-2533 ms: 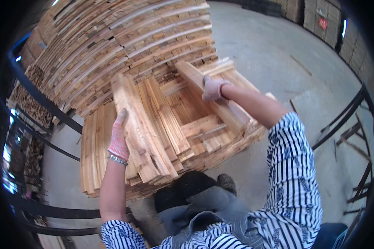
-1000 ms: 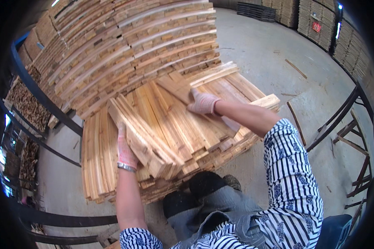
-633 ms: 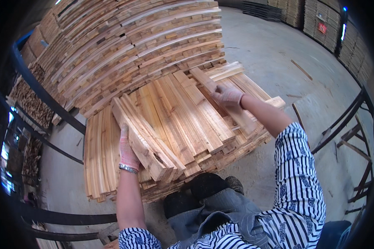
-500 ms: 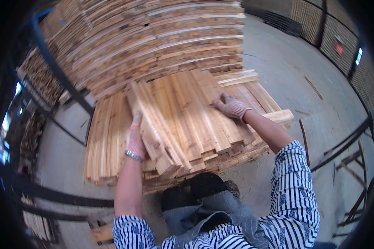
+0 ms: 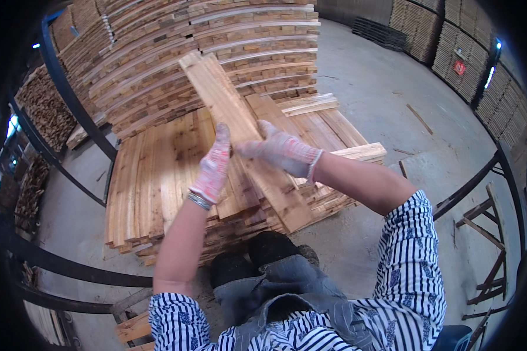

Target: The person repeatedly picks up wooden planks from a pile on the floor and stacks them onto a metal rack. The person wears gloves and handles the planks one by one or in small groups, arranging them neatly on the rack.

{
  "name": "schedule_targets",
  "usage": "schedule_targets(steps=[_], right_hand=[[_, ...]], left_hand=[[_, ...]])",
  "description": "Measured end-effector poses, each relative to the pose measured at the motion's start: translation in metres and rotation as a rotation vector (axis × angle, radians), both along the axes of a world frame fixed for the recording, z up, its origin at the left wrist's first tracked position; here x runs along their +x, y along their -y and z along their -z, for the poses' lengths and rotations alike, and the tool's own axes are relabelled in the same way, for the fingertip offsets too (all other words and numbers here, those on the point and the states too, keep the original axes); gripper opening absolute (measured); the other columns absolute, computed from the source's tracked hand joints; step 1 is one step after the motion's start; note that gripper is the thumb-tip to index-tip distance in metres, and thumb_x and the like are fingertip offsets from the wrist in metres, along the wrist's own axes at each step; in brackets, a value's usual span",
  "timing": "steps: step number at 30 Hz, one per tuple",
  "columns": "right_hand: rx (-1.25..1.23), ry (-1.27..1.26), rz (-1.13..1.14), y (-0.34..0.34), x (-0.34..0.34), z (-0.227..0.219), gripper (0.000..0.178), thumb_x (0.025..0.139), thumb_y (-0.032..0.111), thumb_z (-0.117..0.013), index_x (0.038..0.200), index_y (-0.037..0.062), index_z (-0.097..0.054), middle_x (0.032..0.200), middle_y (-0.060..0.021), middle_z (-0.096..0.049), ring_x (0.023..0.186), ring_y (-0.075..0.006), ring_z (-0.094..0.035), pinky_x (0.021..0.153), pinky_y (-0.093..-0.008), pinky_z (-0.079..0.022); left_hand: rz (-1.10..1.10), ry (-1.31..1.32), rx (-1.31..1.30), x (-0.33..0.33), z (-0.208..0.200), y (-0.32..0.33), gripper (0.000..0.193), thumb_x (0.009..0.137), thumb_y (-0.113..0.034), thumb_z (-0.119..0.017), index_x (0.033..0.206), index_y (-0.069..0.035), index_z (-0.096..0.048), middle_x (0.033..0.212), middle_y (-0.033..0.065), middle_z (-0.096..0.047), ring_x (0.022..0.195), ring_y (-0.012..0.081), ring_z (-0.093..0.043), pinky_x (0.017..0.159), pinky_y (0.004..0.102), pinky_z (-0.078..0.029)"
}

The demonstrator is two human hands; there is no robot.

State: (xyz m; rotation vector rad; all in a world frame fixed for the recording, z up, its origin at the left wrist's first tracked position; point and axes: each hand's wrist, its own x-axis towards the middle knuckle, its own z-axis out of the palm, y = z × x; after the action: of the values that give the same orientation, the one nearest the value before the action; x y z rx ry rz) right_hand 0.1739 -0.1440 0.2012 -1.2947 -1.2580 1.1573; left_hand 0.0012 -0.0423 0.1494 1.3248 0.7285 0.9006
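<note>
A long pale wooden board [image 5: 222, 102] is raised at a slant above a layer of boards [image 5: 152, 181], its far end up against the tall stack behind. It may be more than one board; the far end looks doubled. My left hand [image 5: 212, 168], in a light knitted glove with red patches, grips its left edge around mid-length. From the other side my right hand [image 5: 284, 153], gloved alike and slightly blurred, closes on the right edge. The fingers of both hands are partly hidden by the wood.
A tall lumber stack [image 5: 216, 44] with spacer strips stands behind. Two thick wooden strips [image 5: 310, 105] cross the layer's right part. Dark metal frames [image 5: 79, 93] rise at left, with a trestle-like rack [image 5: 489, 234] at right. A loose stick [image 5: 418, 119] lies on the floor.
The board has come up off the layer and shifted toward the middle. My right hand has left the layer's right side and joined my left hand on the board.
</note>
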Motion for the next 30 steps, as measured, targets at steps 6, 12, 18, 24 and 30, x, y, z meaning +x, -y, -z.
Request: schedule_targets(steps=[6,12,18,24,30], right_hand=[[-0.162,-0.294,-0.066,0.011,0.108,-0.021,0.057,0.085,0.038,-0.078,0.113,-0.0039,-0.053,0.097,-0.0098,-0.063,0.076,-0.0130,-0.065,0.068,-0.0205,-0.060],[-0.272,0.351,0.325,-0.050,0.153,0.062,0.070,0.090,0.051,-0.070,0.135,-0.0010,-0.057,0.131,-0.0183,-0.062,0.129,-0.0238,-0.052,0.105,-0.0359,-0.044],[-0.348,0.449,0.021,-0.058,0.160,0.045,0.080,0.087,0.066,-0.062,0.129,-0.0028,-0.063,0.125,-0.0177,-0.065,0.114,-0.0230,-0.061,0.096,-0.0355,-0.049],[-0.334,1.076,0.295,-0.086,0.102,0.028,0.074,0.084,0.039,-0.072,0.141,0.0002,-0.044,0.137,-0.0257,-0.056,0.126,-0.0354,-0.056,0.107,-0.0441,-0.044],[-0.185,1.195,0.249,-0.096,0.151,0.047,0.063,0.080,0.016,-0.070,0.139,0.0093,-0.047,0.109,-0.0189,-0.069,0.099,-0.0357,-0.069,0.084,-0.0462,-0.054]], left_hand=[[-0.134,-1.371,0.717,-0.046,0.002,-0.025,0.082,0.097,-0.063,-0.043,0.156,-0.007,-0.027,0.159,0.0183,-0.032,0.148,0.0319,-0.028,0.123,0.0460,-0.018],[-0.069,-1.372,0.882,-0.054,0.034,-0.028,0.072,0.098,-0.056,-0.047,0.151,-0.007,-0.040,0.157,0.0169,-0.036,0.147,0.0351,-0.030,0.122,0.0461,-0.018],[-0.093,-1.344,0.893,-0.054,0.040,-0.034,0.067,0.098,-0.054,-0.048,0.146,-0.008,-0.046,0.155,0.0163,-0.040,0.144,0.0344,-0.033,0.122,0.0461,-0.019],[-0.148,-1.299,0.968,-0.056,0.050,-0.038,0.062,0.097,-0.052,-0.050,0.142,-0.008,-0.052,0.150,0.0148,-0.046,0.141,0.0333,-0.038,0.119,0.0443,-0.025],[-0.175,-1.248,0.998,-0.062,0.056,-0.040,0.058,0.096,-0.049,-0.055,0.138,-0.010,-0.055,0.147,0.0139,-0.050,0.138,0.0324,-0.042,0.117,0.0453,-0.027]])
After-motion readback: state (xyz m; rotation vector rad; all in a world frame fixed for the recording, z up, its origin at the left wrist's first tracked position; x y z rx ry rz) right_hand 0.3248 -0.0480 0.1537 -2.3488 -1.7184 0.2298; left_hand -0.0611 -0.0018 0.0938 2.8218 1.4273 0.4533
